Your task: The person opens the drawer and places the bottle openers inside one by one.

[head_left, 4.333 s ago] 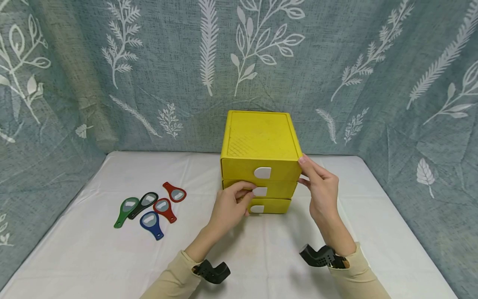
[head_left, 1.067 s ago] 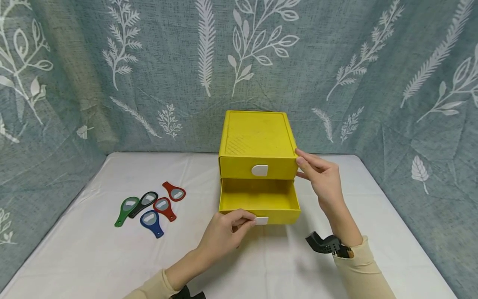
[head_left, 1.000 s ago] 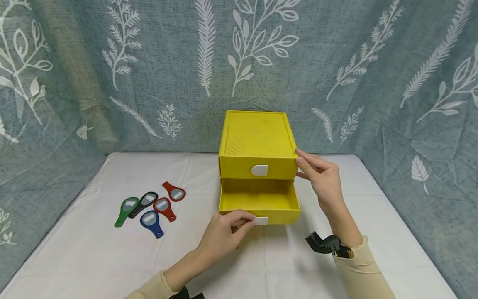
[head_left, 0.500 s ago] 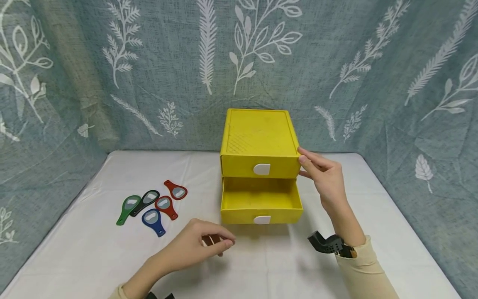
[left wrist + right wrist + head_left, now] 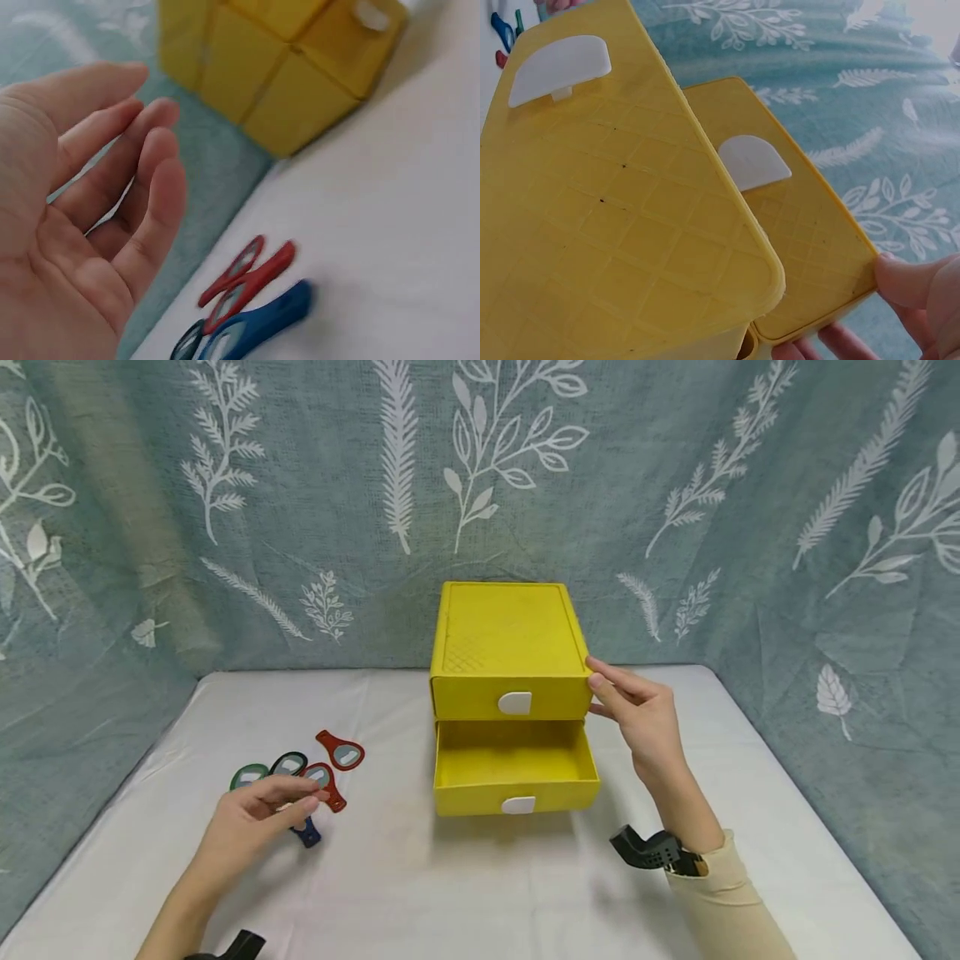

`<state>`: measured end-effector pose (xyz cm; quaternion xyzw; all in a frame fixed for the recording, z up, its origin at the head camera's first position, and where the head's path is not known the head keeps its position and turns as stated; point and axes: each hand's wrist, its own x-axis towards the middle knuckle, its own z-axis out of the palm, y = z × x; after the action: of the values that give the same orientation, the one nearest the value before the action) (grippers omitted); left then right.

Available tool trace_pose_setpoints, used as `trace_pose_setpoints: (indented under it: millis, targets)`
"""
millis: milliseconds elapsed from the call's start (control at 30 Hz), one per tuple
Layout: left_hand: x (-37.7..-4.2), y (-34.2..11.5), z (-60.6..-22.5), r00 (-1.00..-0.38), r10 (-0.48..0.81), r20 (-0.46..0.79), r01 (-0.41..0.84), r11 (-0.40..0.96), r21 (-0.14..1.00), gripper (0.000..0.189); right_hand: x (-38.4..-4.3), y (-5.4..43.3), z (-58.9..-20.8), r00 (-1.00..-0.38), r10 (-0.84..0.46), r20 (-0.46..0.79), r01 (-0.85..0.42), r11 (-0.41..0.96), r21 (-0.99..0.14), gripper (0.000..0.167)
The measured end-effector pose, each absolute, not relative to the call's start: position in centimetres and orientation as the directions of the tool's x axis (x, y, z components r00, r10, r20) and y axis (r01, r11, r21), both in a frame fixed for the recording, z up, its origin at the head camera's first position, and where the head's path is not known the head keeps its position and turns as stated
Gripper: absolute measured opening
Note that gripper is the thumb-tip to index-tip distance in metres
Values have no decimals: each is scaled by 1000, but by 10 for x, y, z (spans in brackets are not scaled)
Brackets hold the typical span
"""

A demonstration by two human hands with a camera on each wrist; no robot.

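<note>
We are facing a white-covered desk (image 5: 450, 902), where a yellow drawer box (image 5: 510, 627) is standing before a leaf-patterned cloth (image 5: 315, 510). The drawer (image 5: 472, 800) beneath the top one is sticking out towards us. Our right hand (image 5: 645, 722) is holding the box's upper right front corner, its grip closing thumb and fingers around the edge. To the left of the box, five round-headed tools are lying close together: a green tool (image 5: 250, 776), a black tool (image 5: 288, 764), two red tools (image 5: 341, 750) and a blue tool (image 5: 307, 834). Our left hand (image 5: 243, 827) is hovering above them, partly hiding some, its grip loosely curving, thumb and fingertips parting, carrying nothing.
</note>
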<state>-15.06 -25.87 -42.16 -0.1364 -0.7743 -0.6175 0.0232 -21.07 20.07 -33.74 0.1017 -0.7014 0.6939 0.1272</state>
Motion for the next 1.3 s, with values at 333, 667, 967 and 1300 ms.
trace_pose_setpoints:
  millis: [333, 667, 967, 1300]
  targets:
    - [-151, -291, -435, -990, -26, 142, 139, 99, 985, 29, -212, 200, -339, -953, 45, 300, -300, 3, -954, 40]
    - [-156, -301, -444, -993, -96, 66, 49, 170, 984, 29, -212, 198, -338, -962, 55, 268, -269, -3, -963, 40]
    - [-157, -301, -448, -993, -81, 82, 46, 378, 925, 37, -210, 200, -337, -964, 56, 260, -260, 11, -966, 41]
    - [-156, -302, -453, -994, -55, 95, 61, 441, 895, 47, -212, 200, -340, -959, 47, 279, -280, -14, -960, 40]
